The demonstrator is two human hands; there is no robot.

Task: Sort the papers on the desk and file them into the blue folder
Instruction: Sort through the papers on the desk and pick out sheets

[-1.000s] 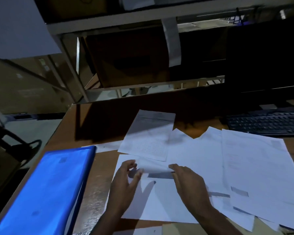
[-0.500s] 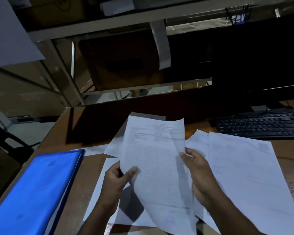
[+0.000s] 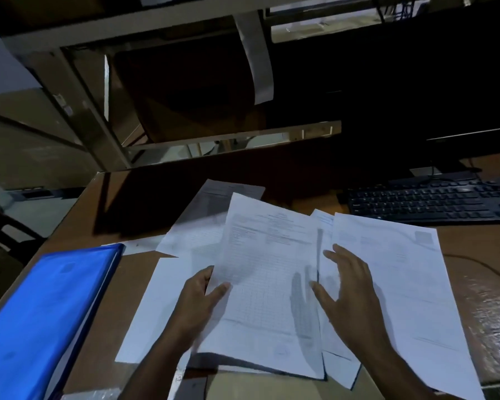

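A printed sheet, carrying text at the top and a ruled grid below, is raised at a slant over the other papers at the middle of the desk. The left hand pinches the sheet's left edge, thumb on the front face and fingers behind. The right hand is released: its fingers are spread and fairly straight, just beside the sheet's right edge. Whether they touch the edge cannot be told; the hand is motion-blurred.

Loose papers lie flat beneath and around the held sheet:
- a blank sheet to the left, under the left wrist;
- a shadowed printed sheet toward the far side, partly covered by the held sheet;
- a large printed sheet to the right, running to the near desk edge, under the right forearm.

The blue folder lies closed at the left near corner of the desk, apart from the hands, its far corner over the edge of a small paper.

A black keyboard sits at the far right of the desk, just beyond the large printed sheet. A dark monitor stands behind it. A metal shelf frame rises beyond the desk's far edge.
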